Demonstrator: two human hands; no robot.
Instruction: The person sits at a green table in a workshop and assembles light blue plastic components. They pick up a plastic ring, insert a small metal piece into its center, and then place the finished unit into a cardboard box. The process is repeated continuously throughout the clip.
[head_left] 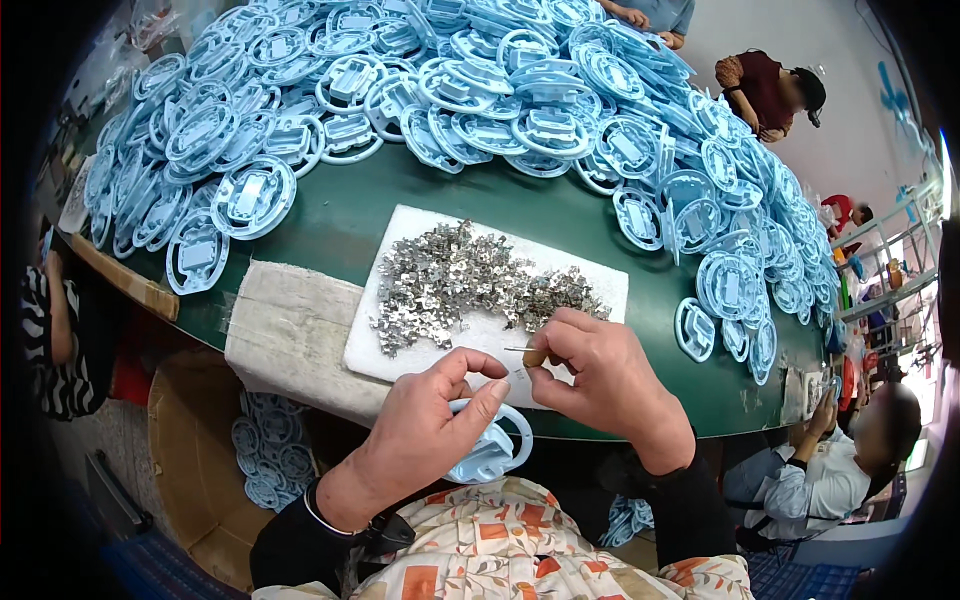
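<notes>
My left hand (430,418) is closed on a light blue, steering-wheel-shaped plastic part (497,452), holding it low in front of me. Its thumb and forefinger point toward my right hand (604,376). That hand pinches a small pick-like tool (535,356) with a brownish grip and a thin metal shaft aimed left; its exact kind is unclear. Just beyond both hands, a heap of small silvery metal clips (440,285) lies on a white foam board (400,222). Whether a clip is between my left fingertips cannot be made out.
A big pile of similar blue parts (480,90) covers the far side of the green table (340,225). A worn pale block (290,310) lies left of the foam. A cardboard box (190,450) at lower left holds more parts. Other people sit around the table.
</notes>
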